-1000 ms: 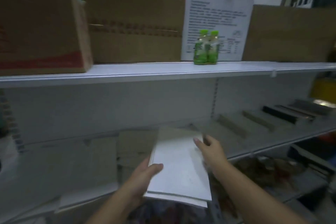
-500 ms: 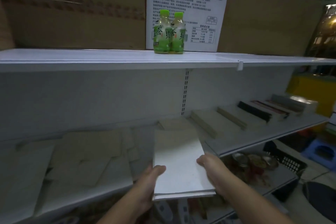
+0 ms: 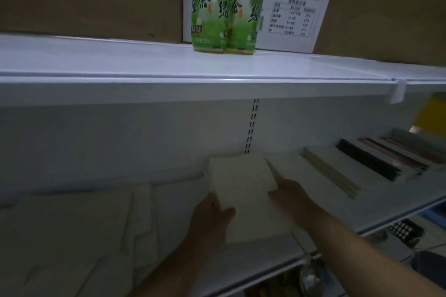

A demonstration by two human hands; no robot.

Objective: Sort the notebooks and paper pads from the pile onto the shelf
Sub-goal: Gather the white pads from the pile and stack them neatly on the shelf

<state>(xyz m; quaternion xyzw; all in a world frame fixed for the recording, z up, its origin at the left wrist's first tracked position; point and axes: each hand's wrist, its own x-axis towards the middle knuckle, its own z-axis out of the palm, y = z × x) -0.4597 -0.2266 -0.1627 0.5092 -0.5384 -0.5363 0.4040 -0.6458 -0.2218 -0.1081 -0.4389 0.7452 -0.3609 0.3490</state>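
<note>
- My left hand [image 3: 212, 218] grips the near left edge of a pale paper pad [image 3: 243, 190], thumb lying over its top face.
- My right hand [image 3: 289, 194] pinches the same pad at its right edge, at about 3 o'clock of it.
- The pad lies nearly flat over the lower shelf [image 3: 337, 212], its far end close to the back panel.
- At 2 o'clock of the pad, more pads and dark-edged notebooks [image 3: 366, 164] lean in a row.
- At 9 o'clock, other pale pads [image 3: 79, 224] lie flat on the shelf.
- At 12 o'clock, two green tea bottles [image 3: 225, 7] stand on the upper shelf [image 3: 120, 67].
</note>
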